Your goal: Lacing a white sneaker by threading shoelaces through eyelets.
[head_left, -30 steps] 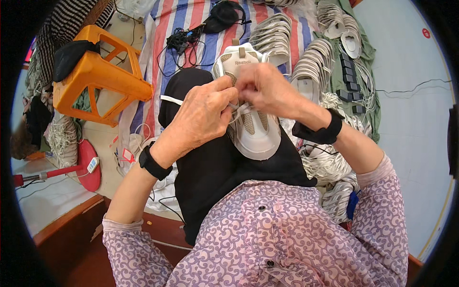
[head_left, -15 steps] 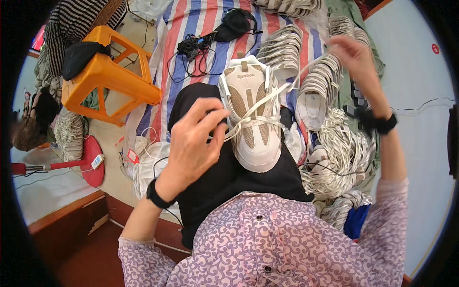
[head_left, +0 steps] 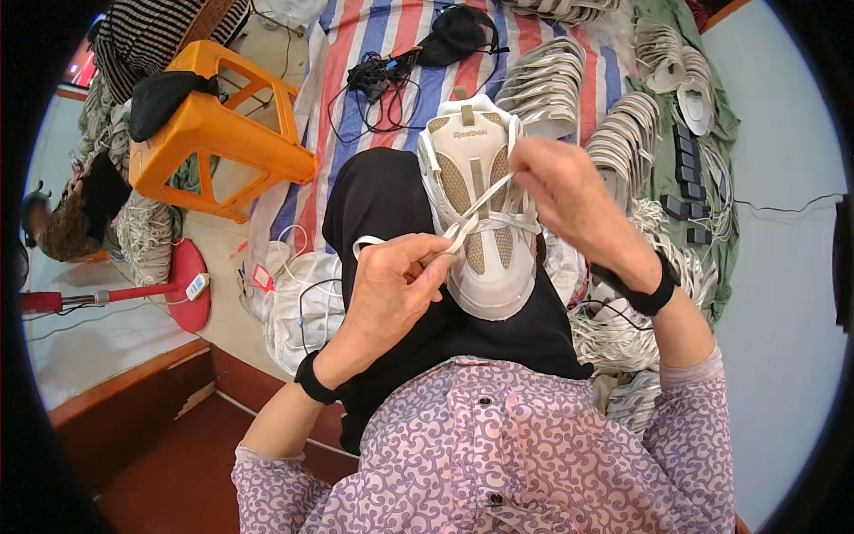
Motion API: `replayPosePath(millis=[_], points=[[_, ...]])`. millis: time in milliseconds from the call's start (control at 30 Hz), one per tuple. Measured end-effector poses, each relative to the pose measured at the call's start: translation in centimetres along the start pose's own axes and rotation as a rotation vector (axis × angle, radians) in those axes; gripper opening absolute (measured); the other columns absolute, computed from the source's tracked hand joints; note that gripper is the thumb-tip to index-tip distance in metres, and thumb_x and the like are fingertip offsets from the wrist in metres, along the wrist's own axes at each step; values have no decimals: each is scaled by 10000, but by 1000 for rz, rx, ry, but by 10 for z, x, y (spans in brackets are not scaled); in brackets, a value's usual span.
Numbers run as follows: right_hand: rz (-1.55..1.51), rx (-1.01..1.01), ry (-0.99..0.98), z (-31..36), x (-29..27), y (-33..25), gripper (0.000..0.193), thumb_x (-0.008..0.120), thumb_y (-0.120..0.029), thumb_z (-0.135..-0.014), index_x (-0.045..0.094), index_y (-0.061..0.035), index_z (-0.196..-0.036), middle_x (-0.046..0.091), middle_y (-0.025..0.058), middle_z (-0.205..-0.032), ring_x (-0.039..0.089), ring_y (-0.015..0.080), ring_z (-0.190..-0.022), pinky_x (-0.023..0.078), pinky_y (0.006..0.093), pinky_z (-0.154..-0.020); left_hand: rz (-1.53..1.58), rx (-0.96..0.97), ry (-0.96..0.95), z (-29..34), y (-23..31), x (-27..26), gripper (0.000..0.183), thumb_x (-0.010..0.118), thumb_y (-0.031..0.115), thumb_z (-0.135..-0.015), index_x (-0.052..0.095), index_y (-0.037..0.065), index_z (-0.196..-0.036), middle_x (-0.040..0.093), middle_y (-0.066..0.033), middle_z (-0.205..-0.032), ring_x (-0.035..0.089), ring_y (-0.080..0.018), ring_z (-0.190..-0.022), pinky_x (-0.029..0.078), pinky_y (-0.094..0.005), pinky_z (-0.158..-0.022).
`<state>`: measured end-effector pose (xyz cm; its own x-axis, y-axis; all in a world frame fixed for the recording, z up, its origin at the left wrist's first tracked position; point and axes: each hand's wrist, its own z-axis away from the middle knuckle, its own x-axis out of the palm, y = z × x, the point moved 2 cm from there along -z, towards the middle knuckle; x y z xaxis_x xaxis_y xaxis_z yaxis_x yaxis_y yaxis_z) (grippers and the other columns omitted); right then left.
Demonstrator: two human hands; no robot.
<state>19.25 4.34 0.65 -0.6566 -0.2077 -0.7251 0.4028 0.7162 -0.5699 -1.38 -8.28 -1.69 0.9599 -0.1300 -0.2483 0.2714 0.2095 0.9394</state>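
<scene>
A white and beige sneaker (head_left: 492, 292) rests on my black-trousered lap, toe toward me, with beige mesh showing on its front. Its cream shoelace (head_left: 487, 198) runs slantwise over the tongue and through the lower eyelets. Beside the shoe's left edge, my left hand (head_left: 391, 285) pinches the lace between thumb and fingers, and a loop of lace shows behind that hand. Over the right eyelet row, my right hand (head_left: 574, 191) is closed on the upper stretch of lace. Its fingertips are partly hidden from view.
An orange plastic stool (head_left: 205, 133) with a black item on top stands at the left. Nested shoe parts (head_left: 544, 84) lie on the striped sheet (head_left: 356, 44). A black cap (head_left: 456, 36) and tangled black cables (head_left: 382, 80) lie beyond. White laces (head_left: 614, 338) are heaped at right.
My right hand has come down and left from the far right to the shoe's eyelets. My left hand has moved slightly right and down and now pinches the lace.
</scene>
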Motion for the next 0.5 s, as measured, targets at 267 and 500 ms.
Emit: replayPosePath(millis=[267, 500], points=[[292, 176, 200, -26, -75, 135, 70, 567, -40, -869, 587, 4, -920, 571, 112, -672, 555, 171, -577, 458, 320, -564, -371, 201, -133, -10, 19, -26, 99, 702, 40, -868, 734, 2, -954, 612, -72, -1028, 580, -98, -671, 484, -229, -589], [480, 437, 465, -46, -222, 261, 117, 554, -143, -932, 609, -53, -981, 638, 43, -711, 641, 149, -582, 531, 302, -542, -198, 229, -8, -21, 22, -8, 261, 663, -26, -845, 714, 39, -1092, 605, -58, -1034, 567, -80, -681, 434, -230, -563]])
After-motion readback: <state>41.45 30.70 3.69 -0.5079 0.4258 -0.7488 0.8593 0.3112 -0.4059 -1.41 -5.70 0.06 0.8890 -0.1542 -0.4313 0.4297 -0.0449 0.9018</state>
